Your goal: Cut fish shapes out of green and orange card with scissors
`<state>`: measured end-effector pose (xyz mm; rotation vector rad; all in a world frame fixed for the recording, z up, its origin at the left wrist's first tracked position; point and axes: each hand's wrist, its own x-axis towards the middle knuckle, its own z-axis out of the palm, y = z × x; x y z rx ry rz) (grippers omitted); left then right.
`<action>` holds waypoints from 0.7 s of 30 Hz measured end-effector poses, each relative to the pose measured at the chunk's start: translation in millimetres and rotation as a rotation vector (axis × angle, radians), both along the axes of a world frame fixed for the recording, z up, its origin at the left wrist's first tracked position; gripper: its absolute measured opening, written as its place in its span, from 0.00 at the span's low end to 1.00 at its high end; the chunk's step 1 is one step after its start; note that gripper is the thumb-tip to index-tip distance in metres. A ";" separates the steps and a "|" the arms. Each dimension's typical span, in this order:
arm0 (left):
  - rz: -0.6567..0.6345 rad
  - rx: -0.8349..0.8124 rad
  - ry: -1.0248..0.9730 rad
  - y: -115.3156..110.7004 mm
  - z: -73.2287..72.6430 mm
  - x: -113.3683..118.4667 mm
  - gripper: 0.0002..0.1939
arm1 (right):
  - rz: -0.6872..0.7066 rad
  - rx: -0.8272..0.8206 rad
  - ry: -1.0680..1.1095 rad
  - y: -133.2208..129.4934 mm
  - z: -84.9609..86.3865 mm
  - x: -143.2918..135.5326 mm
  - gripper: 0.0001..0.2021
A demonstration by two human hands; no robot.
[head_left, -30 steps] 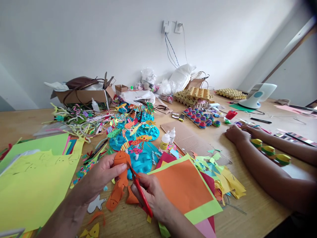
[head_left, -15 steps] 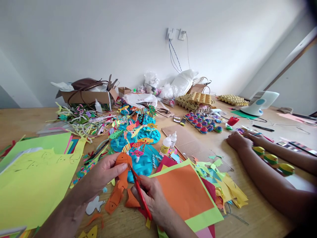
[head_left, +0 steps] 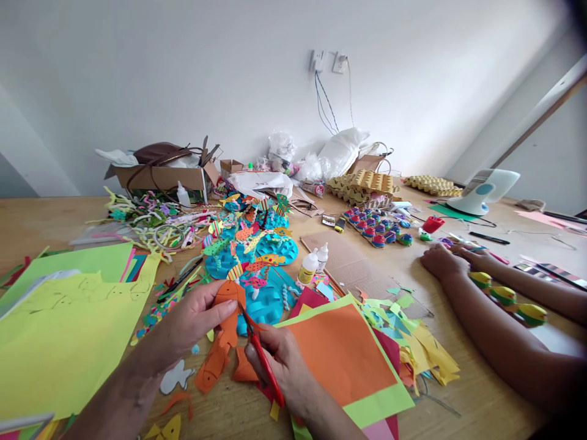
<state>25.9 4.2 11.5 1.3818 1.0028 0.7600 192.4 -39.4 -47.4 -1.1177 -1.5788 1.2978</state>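
Observation:
Between thumb and fingers, my left hand pinches a piece of orange paper with a fish outline drawn on it. My right hand grips red-handled scissors, their dark blades at the right edge of that orange paper. Below the left fingers lie a cut orange fish and an orange scrap. A pale fish-shaped cutout rests beside my left wrist. Past both hands stand blue wavy bases with paper fish on twisted stems.
Orange and green paper sheets lie right, yellow sheets left. Two glue bottles stand mid-table. A co-worker's arms reach in from the right near painted egg-carton pieces. Paper scraps and a box are also there.
The scissors and my right hand have shifted very slightly right and down. My left hand stays on the orange paper.

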 end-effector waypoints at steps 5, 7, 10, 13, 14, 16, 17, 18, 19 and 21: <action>-0.003 -0.006 -0.007 -0.2 1.1 0.3 0.10 | -0.014 0.021 -0.018 0.1 3.2 -0.1 0.15; -0.003 -0.005 -0.007 0.0 0.7 -0.2 0.10 | -0.022 0.044 -0.027 0.0 3.9 0.0 0.16; 0.002 0.006 -0.005 0.2 -0.2 -1.3 0.10 | -0.021 0.068 -0.027 -0.1 2.9 0.6 0.16; 0.004 0.014 -0.004 0.1 -0.2 -1.6 0.09 | -0.020 0.082 -0.026 0.0 0.2 1.3 0.17; 0.004 0.014 -0.003 -0.1 0.1 -1.5 0.08 | -0.021 0.088 -0.026 0.0 -0.6 1.5 0.18; 0.001 0.015 0.000 -0.4 1.2 -1.3 0.08 | -0.023 0.101 -0.026 0.1 -1.7 1.6 0.18; -0.001 0.015 0.004 -0.6 1.8 -1.3 0.08 | -0.025 0.107 -0.027 0.2 -1.9 1.5 0.18; -0.003 0.017 0.009 -0.6 2.3 -1.4 0.08 | -0.026 0.110 -0.026 0.2 -1.7 1.4 0.18; -0.005 0.020 0.014 -0.6 2.8 -1.7 0.09 | -0.030 0.109 -0.024 0.3 -1.2 1.2 0.18; -0.005 0.029 0.028 -0.3 3.5 -2.6 0.09 | -0.035 0.101 -0.021 0.4 0.5 0.5 0.18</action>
